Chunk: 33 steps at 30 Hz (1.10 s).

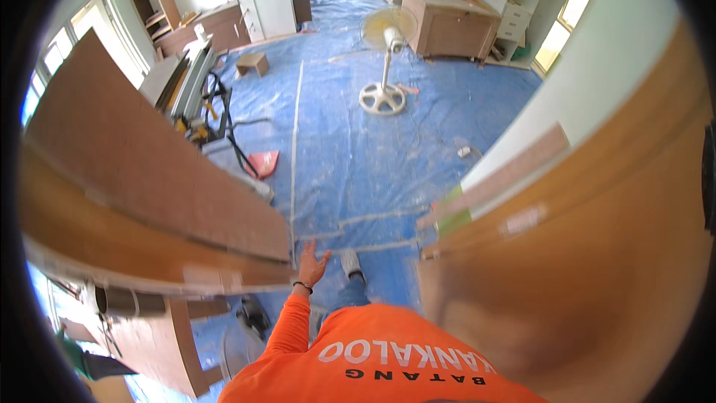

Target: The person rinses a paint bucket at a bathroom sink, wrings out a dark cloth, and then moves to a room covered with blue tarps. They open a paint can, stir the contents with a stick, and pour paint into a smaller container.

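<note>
My left hand (pixel 312 265) hangs low over the blue floor sheeting (pixel 358 172), fingers spread and holding nothing. A dark bracelet (pixel 302 286) circles the wrist below an orange sleeve (pixel 289 328). Nearest to this hand is the lower end of a brown wooden panel (pixel 149 142) on the left; whether they touch, I cannot tell. One of my shoes (pixel 350 262) shows just right of the hand. On the right side rises a wide, blurred brown wooden surface (pixel 567 276). My right hand does not show.
Ahead stand a pedestal fan (pixel 385 67) and a large wooden cabinet (pixel 455 26). To the left are a black folding stand (pixel 216 108), a red dustpan-like piece (pixel 262 163) and a small wooden box (pixel 252 65). A plug on a cord (pixel 465 152) lies on the right.
</note>
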Motion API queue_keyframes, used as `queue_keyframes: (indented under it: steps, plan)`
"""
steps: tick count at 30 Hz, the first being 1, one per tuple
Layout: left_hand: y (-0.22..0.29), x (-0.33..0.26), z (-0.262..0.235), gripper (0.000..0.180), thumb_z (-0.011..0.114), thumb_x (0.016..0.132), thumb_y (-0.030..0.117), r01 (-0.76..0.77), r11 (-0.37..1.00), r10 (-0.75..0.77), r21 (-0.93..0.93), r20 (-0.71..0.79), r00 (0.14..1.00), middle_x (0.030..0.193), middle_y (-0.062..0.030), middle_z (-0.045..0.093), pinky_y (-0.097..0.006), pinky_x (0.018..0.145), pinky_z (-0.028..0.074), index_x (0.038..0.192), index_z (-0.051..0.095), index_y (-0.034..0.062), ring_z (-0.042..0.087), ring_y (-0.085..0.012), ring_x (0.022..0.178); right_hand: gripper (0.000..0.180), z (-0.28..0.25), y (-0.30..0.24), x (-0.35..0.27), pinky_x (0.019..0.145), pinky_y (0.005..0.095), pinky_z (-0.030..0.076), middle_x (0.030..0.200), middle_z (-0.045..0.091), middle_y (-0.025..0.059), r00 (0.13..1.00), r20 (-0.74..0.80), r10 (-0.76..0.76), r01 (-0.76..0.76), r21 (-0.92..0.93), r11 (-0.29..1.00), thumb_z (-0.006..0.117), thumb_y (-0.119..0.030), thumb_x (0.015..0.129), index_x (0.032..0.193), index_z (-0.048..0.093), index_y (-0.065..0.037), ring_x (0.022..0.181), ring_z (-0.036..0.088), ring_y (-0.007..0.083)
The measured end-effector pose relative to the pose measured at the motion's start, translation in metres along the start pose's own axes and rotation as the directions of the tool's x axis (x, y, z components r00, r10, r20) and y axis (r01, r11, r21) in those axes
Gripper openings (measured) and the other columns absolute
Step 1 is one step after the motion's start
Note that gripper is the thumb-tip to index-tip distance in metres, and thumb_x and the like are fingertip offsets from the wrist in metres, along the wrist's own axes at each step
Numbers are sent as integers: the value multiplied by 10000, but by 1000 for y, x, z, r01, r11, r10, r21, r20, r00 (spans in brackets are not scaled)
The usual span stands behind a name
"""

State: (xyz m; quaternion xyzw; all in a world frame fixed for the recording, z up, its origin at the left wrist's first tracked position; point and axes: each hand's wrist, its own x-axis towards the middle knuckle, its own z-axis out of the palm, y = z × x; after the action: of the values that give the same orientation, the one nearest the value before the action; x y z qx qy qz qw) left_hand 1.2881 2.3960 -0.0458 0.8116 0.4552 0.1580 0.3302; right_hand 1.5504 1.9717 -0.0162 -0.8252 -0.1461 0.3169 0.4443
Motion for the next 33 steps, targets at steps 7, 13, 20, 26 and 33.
queue_keyframes:
  steps: [7, 13, 20, 26, 33]
  plan:
    - [231, 328, -146, 839, 342, 1024, 683, 391, -333, 405, -858, 244, 881, 1704, -101, 193, -511, 1267, 159, 1643, 193, 135, 198, -302, 1562, 432, 18, -98, 109, 1004, 346, 476, 1191, 707, 119, 943, -157, 294, -279, 110, 954, 591, -339, 1053, 1258, 638, 39, 1122, 637, 202]
    - [284, 543, -216, 829, 354, 1015, 691, 403, -432, 505, -807, 153, 849, 1706, -121, 165, -628, 1253, 124, 1632, 231, 152, 161, -326, 1570, 490, 24, -214, 401, 1173, 309, 339, 1532, 513, 92, 992, -120, 42, 0, 328, 945, 525, -272, 1093, 1496, 485, 3, 1420, 452, 163]
    - [111, 732, -184, 828, 381, 1006, 688, -56, -539, -140, -840, 24, 990, 1633, -187, 271, -688, 1219, 187, 1622, 197, 166, 217, -409, 1529, 548, 131, -548, 696, 1163, 369, 363, 1550, 489, 174, 885, 223, -408, 459, -273, 845, 598, -215, 1040, 1530, 437, -31, 1455, 441, 289]
    - [179, 921, -238, 716, 448, 1035, 575, -284, -740, -210, -609, -192, 959, 1583, -212, 305, -597, 1262, 201, 1542, 251, 109, 235, -396, 1521, 597, 305, -811, 842, 1199, 373, 315, 1590, 434, 172, 428, 643, -635, 702, 205, 682, 613, -269, 1035, 1549, 409, -42, 1475, 407, 276]
    - [223, 1232, -287, 744, 444, 1037, 476, -96, -639, 128, -763, -228, 965, 1691, -182, 189, -528, 1262, 170, 1597, 194, 54, 199, -396, 1545, 770, 527, -1057, 1031, 1260, 535, 88, 1693, 85, 250, 42, 119, -992, 981, 184, 64, 527, -410, 1049, 1598, 218, 32, 1569, 52, 431]
